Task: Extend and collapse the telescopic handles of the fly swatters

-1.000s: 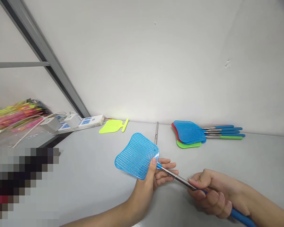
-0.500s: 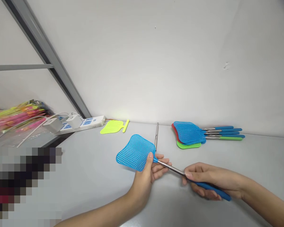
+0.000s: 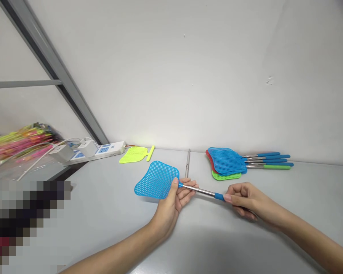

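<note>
I hold a blue fly swatter above the white table. Its mesh head points left, and a steel telescopic rod runs right into a blue grip. My left hand is closed, pinching the neck of the head between thumb and fingers. My right hand is closed around the blue grip, most of which is hidden under the fingers.
A stack of finished swatters in blue, red and green lies at the back right, handles pointing right. A loose steel rod and a yellow swatter head lie near the wall. A power strip and bright packets sit left.
The rod has been pushed in and looks much shorter; my right hand slid left and up toward the head. Both hands and the swatter moved away from me, toward the wall.
</note>
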`<action>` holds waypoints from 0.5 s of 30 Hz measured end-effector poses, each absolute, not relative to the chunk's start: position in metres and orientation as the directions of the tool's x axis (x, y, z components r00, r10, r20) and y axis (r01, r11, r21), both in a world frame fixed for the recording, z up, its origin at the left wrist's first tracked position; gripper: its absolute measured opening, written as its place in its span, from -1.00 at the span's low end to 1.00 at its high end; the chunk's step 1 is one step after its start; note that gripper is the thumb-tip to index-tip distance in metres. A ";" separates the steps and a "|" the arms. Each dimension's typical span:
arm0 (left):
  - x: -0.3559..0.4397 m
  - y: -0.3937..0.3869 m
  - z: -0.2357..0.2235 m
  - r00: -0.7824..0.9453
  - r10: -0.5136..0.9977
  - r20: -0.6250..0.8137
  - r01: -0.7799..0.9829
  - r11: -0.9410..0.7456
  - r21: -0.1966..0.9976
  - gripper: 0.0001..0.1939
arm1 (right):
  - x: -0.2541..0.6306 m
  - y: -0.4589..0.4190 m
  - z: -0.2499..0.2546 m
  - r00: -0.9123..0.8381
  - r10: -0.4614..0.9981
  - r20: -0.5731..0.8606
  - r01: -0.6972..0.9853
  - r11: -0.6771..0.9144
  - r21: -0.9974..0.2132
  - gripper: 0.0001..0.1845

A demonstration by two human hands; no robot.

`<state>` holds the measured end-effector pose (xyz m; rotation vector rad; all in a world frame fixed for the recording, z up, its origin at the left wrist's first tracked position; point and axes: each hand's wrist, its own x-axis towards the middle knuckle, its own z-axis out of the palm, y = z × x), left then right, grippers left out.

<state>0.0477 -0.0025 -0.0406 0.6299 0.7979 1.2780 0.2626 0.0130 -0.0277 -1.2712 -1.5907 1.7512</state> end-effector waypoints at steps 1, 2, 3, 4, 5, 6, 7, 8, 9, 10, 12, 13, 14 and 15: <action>0.047 -0.003 -0.041 0.107 0.982 -0.154 -0.582 0.188 0.791 -0.68 | 0.263 0.012 -0.027 -0.469 0.819 -0.331 0.234 -0.246 -0.940 -0.64; 0.047 -0.004 -0.041 0.109 0.983 -0.151 -0.584 0.186 0.790 -0.69 | 0.263 0.012 -0.026 -0.465 0.814 -0.348 0.224 -0.272 -0.936 -0.65; 0.047 -0.005 -0.041 0.106 0.983 -0.153 -0.585 0.186 0.789 -0.69 | 0.262 0.011 -0.026 -0.461 0.808 -0.368 0.211 -0.303 -0.929 -0.65; 0.047 -0.005 -0.041 0.105 0.982 -0.157 -0.587 0.188 0.788 -0.70 | 0.262 0.010 -0.025 -0.459 0.800 -0.386 0.196 -0.333 -0.922 -0.65; 0.047 -0.006 -0.041 0.104 0.982 -0.161 -0.588 0.191 0.786 -0.70 | 0.262 0.010 -0.025 -0.459 0.792 -0.403 0.180 -0.362 -0.915 -0.65; 0.047 -0.007 -0.041 0.104 0.981 -0.162 -0.588 0.192 0.786 -0.70 | 0.261 0.009 -0.025 -0.461 0.782 -0.419 0.163 -0.390 -0.906 -0.65; 0.047 -0.007 -0.041 0.105 0.981 -0.161 -0.586 0.192 0.787 -0.70 | 0.261 0.009 -0.025 -0.466 0.773 -0.431 0.142 -0.415 -0.898 -0.64; 0.047 -0.008 -0.041 0.105 0.981 -0.161 -0.584 0.192 0.789 -0.70 | 0.261 0.008 -0.025 -0.474 0.761 -0.442 0.119 -0.442 -0.889 -0.64; 0.047 -0.009 -0.041 0.103 0.981 -0.163 -0.580 0.193 0.792 -0.70 | 0.261 0.009 -0.026 -0.487 0.745 -0.456 0.096 -0.473 -0.876 -0.64; 0.048 -0.010 -0.041 0.099 0.981 -0.168 -0.575 0.194 0.795 -0.69 | 0.261 0.009 -0.026 -0.503 0.724 -0.473 0.077 -0.507 -0.858 -0.65; 0.049 -0.011 -0.040 0.093 0.980 -0.174 -0.565 0.196 0.802 -0.68 | 0.263 0.010 -0.027 -0.536 0.665 -0.521 0.049 -0.591 -0.805 -0.70; 0.049 -0.012 -0.040 0.094 0.980 -0.174 -0.561 0.197 0.804 -0.68 | 0.264 0.011 -0.028 -0.553 0.623 -0.554 0.038 -0.645 -0.763 -0.73; 0.050 -0.013 -0.039 0.098 0.980 -0.172 -0.559 0.197 0.806 -0.68 | 0.265 0.012 -0.029 -0.570 0.574 -0.588 0.027 -0.702 -0.712 -0.74; 0.050 -0.014 -0.039 0.103 0.980 -0.168 -0.557 0.196 0.807 -0.68 | 0.266 0.013 -0.030 -0.587 0.526 -0.615 0.014 -0.753 -0.658 -0.75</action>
